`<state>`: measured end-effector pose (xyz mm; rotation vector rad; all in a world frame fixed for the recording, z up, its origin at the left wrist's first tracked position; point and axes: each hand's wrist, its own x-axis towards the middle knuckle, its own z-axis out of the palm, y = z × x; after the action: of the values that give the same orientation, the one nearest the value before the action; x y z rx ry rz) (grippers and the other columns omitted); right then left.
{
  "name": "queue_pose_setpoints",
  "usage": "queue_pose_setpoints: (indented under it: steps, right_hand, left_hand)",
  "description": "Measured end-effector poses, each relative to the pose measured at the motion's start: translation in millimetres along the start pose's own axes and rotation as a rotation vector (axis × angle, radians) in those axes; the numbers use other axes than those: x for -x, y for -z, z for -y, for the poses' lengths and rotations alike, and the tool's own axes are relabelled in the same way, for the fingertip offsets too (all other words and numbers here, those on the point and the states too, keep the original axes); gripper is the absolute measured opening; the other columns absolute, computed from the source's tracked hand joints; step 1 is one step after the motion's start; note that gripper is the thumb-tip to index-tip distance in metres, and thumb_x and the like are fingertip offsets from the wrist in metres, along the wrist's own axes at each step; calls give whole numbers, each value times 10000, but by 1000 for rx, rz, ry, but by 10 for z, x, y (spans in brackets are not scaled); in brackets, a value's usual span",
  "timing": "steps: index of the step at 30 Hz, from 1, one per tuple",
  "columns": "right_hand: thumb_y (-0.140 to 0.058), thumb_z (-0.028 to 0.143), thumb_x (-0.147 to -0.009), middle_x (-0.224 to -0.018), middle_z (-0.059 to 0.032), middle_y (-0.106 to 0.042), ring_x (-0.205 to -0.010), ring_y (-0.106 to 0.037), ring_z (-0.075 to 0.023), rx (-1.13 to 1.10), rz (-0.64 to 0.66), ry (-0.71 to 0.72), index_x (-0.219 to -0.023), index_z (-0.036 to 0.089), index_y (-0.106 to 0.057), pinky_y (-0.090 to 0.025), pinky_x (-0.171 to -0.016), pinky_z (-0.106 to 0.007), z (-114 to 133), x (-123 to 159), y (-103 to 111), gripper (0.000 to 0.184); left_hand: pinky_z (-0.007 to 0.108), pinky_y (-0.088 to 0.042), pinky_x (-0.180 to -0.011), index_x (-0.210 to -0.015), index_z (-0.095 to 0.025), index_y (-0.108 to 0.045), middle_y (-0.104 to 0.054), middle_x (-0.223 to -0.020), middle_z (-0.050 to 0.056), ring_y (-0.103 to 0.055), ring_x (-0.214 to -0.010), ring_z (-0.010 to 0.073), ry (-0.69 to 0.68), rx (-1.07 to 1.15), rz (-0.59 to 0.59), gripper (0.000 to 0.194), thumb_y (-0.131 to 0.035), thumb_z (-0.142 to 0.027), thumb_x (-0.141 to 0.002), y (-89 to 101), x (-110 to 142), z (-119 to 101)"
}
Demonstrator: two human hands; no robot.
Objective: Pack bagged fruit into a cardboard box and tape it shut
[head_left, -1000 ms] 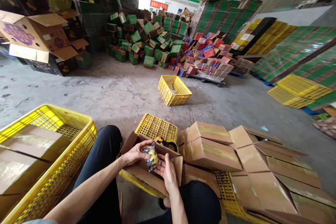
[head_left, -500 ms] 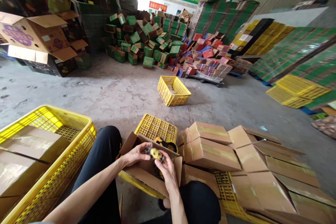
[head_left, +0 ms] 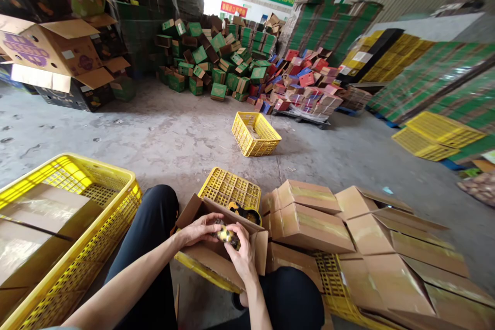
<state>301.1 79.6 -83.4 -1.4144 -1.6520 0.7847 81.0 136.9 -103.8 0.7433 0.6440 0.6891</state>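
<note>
Both hands hold a small rounded yellow item with dark patches point(head_left: 225, 233), wrapped in clear plastic. My left hand point(head_left: 201, 228) pinches its left end, and the fingers of my right hand point(head_left: 240, 250) close on its right side. What kind of thing it is I cannot make out. Below the hands stands an open cardboard box point(head_left: 216, 262), its flaps spread out; the arms hide much of its inside. Just beyond the box lies a black and orange tool point(head_left: 246, 212) that looks like a tape dispenser, on an upturned yellow crate point(head_left: 231, 188).
At left, a large yellow crate point(head_left: 133, 191) holds cardboard boxes. Several taped cartons point(head_left: 309, 224) sit close on my right, partly over another yellow crate point(head_left: 328, 273). Ahead stands a yellow basket point(head_left: 257, 136) on the concrete floor. Heaps of green boxes point(head_left: 218, 75) lie farther back.
The wrapped yellow item has been turned in my hands and now lies lower and more sideways. My right hand has moved up from beneath it and closed on its right side.
</note>
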Motion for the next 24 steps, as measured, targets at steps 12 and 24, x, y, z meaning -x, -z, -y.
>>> queue_pose_setpoints:
  steps: [12,24]
  right_hand:
    - [-643,643,-858,-1338,-203,-750,-992,-815,-353,-390,-220,-504,-1378,179,-682,-700,-813,-466,-344,-83,32,698]
    - [-808,839,-588,-855,-114,-828,-754,-770,-288,-393,-221,-633,-995,136,-871,-688,-620,-338,-138,-107,-11,814]
  left_hand:
    - [261,-509,-790,-1408,-277,-621,-701,-1193,71,-679,-981,191,-120,-8,-61,766,-967,-288,-725,-1,-29,25]
    - [368,-549,-946,-1405,-260,-643,-687,-1317,128,-696,-1138,265,-115,21,-72,761,-978,-372,-730,-16,-39,-3]
